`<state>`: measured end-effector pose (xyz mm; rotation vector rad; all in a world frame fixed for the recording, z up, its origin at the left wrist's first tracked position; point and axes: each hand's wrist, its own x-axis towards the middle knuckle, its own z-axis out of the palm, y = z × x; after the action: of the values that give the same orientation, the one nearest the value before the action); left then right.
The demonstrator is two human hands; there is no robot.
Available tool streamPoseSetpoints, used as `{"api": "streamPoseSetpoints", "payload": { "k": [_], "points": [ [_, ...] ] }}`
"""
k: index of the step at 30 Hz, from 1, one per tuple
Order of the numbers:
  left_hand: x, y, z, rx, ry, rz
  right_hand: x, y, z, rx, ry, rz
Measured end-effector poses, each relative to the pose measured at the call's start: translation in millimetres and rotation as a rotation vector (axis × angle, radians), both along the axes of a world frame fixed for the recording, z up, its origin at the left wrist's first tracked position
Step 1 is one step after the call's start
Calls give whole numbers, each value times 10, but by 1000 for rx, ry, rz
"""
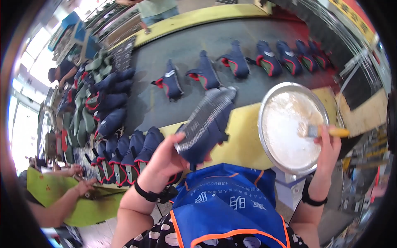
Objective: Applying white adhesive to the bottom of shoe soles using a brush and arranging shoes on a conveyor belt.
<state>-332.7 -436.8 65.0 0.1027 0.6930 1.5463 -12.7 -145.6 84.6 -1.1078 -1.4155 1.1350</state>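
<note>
My left hand (168,157) grips a navy shoe upper (209,124) by its near end, tilted with its underside turned up. Pale stitching runs along the edge of that dark underside. A flat paintbrush (339,132) with a yellow handle is in my right hand (330,149), fingers closed round it. Its bristles rest at the surface of a white paste (285,132) inside a round metal basin (262,134). The basin stands to the right of the shoe upper, beside the yellow bench edge (244,144).
Several navy uppers with red trim (241,66) stand spaced along the dark conveyor belt (144,99). More uppers (124,151) line up at left, near piled shoe parts (89,103). A co-worker's hands (84,186) are at far left; another person (157,8) stands beyond the belt.
</note>
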Motion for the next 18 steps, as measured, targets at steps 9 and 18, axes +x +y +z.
{"api": "streamPoseSetpoints", "payload": {
  "k": [9, 18],
  "points": [
    [-1993, 170, -318, -669, 238, 615, 207, 163, -238, -26, 91, 5],
    [-3387, 106, -1649, -1237, 1434, 307, 194, 120, -18, 17, -18, -14]
  ]
}}
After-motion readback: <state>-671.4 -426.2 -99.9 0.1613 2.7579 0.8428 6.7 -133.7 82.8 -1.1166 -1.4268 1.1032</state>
